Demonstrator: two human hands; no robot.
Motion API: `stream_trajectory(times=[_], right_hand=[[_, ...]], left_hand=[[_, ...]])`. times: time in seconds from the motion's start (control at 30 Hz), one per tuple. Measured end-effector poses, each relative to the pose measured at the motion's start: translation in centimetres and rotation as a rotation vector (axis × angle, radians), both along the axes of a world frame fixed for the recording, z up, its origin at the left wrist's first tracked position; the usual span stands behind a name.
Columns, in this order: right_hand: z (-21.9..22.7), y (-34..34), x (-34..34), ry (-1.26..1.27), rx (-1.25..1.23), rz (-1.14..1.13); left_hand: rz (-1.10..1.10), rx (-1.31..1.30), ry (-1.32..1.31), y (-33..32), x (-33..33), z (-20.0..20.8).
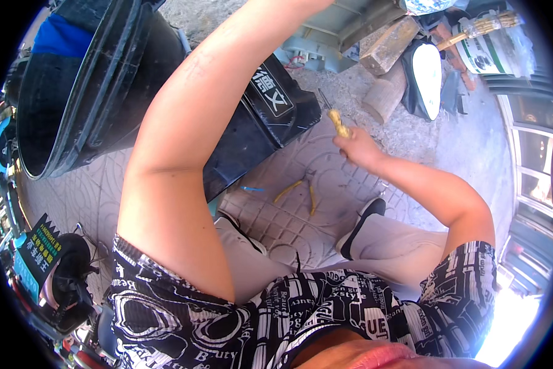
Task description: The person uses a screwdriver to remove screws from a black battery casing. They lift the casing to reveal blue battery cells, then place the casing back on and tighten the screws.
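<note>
My right hand [357,148] is closed around the yellow handle of a screwdriver [335,118]. Its thin metal shaft points up and away, near the corner of a black box [239,154] with white lettering. Across that box my left arm [193,92] reaches to the top edge, where my left hand lies outside the picture. Close to the end of this arm stands a grey casing [316,52] with thin red wires beside it. Pliers with yellow handles [312,198] lie spread on the paving between my feet. A small blue strip [252,189] rests left of them.
A large black bin [113,80] stands at the left, with a blue item inside. On the right are a wooden block [387,48], a log piece [384,99], a white teardrop-shaped object [426,80] and a white bucket [478,54]. Parked two-wheelers [70,289] line the far left.
</note>
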State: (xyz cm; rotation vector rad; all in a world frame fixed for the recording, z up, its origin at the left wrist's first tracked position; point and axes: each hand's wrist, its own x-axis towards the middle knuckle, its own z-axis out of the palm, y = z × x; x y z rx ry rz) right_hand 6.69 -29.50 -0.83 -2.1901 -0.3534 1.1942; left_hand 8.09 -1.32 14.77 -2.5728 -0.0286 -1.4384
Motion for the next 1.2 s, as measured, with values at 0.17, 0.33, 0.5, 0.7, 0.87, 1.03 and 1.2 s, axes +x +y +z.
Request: stream_trajectory(times=[0.17, 0.33, 0.5, 0.7, 0.87, 1.03, 1.2], right_hand=[[-5.0, 3.2, 2.9, -0.264, 0.069, 0.125], [-4.1, 8.8, 6.2, 0.047, 0.171, -0.118], [-2.9, 5.0, 4.1, -0.072, 0.091, 0.002], [-8.2, 1.9, 3.5, -0.864, 0.137, 0.247], [-5.9, 8.6, 4.4, -0.035, 0.177, -0.393], [-5.0, 3.3, 2.7, -0.079, 0.123, -0.184], [-10.4, 2.9, 4.3, -0.89, 0.153, 0.27]], left_hand=[[0.024, 0.001, -0.009, -0.2, -0.5, 0.2], [0.112, -0.041, -0.009, 0.8, -0.1, 0.6], [0.074, -0.091, 0.01, 1.1, -0.4, -0.2], [0.078, -0.138, -0.045, 0.8, 0.5, -0.3], [0.158, -0.115, -0.051, 1.5, 1.0, -0.9], [0.121, -0.087, -0.009, 1.7, 0.4, -0.8], [0.059, -0.09, -0.07, 1.0, 0.8, -0.1]])
